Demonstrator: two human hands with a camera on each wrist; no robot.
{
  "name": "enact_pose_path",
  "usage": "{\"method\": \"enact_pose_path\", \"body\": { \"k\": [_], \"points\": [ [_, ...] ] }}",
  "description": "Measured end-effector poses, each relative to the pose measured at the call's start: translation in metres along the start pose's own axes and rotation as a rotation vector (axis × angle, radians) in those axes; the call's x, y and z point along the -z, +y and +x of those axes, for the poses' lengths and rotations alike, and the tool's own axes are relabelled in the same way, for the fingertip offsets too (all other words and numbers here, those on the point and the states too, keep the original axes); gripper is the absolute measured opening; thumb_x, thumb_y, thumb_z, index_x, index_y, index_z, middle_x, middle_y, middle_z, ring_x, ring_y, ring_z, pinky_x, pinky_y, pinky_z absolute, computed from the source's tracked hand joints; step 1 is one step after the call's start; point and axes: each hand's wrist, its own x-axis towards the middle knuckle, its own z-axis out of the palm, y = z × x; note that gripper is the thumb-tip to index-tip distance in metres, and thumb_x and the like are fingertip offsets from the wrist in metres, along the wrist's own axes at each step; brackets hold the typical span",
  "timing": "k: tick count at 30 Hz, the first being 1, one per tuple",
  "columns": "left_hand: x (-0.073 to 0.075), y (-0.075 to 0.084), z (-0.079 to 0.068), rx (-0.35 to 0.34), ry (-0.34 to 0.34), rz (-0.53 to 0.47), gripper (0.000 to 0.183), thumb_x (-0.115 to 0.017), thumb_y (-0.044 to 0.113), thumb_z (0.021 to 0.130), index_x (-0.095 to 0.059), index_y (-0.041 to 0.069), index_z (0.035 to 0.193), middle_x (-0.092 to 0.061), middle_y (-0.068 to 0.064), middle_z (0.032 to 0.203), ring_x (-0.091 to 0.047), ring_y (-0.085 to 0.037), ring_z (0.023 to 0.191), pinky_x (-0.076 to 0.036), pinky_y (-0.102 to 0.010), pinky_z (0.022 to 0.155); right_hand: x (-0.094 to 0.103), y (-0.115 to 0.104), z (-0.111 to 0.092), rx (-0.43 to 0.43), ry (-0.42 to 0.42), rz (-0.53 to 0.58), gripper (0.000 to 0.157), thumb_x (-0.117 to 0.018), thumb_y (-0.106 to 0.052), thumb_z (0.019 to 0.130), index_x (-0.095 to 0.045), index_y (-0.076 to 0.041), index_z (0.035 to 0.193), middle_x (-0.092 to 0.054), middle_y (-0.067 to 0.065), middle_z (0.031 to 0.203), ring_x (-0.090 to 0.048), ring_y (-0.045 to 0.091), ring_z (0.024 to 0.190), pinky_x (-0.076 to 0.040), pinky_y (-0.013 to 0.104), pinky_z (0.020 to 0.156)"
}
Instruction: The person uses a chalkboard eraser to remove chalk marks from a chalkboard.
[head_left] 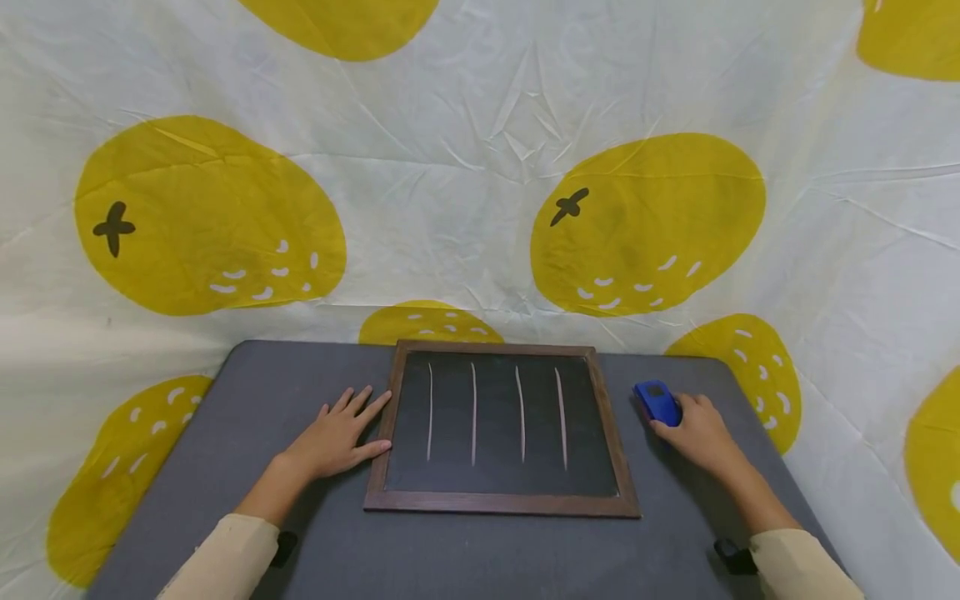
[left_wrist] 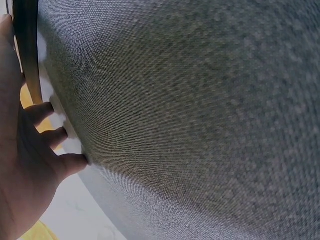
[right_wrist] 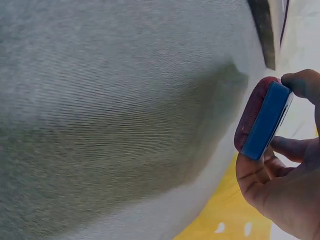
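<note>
A wood-framed chalkboard lies on the grey table, with several chalk lines running up and down across it. My left hand is spread flat at its left side, thumb and index finger touching the frame. To the right of the board, my right hand grips a blue chalkboard eraser between thumb and fingers. In the right wrist view the eraser shows a dark red pad facing the table, held slightly above the surface.
The grey table extends around the board, its back edge close to a hanging white cloth printed with yellow fruit shapes. Dark straps sit at both wrists, by the beige sleeves.
</note>
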Motion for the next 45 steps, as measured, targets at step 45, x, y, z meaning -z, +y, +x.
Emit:
{"method": "enact_pose_path", "body": {
  "k": [45],
  "points": [
    [0.002,0.0,0.0,0.02,-0.02,-0.014,0.085,-0.053,0.07,0.098,-0.027,0.027,0.166,-0.028,-0.019,0.169,-0.024,-0.05,0.154,-0.025,-0.078,0.112,-0.012,-0.109,-0.025,0.541,-0.24,-0.14,0.067,-0.084,-0.018,0.087,-0.057,-0.005,0.146,-0.06,0.013,0.129,-0.06,0.028,0.111,-0.056,0.045,0.086]
  ]
}}
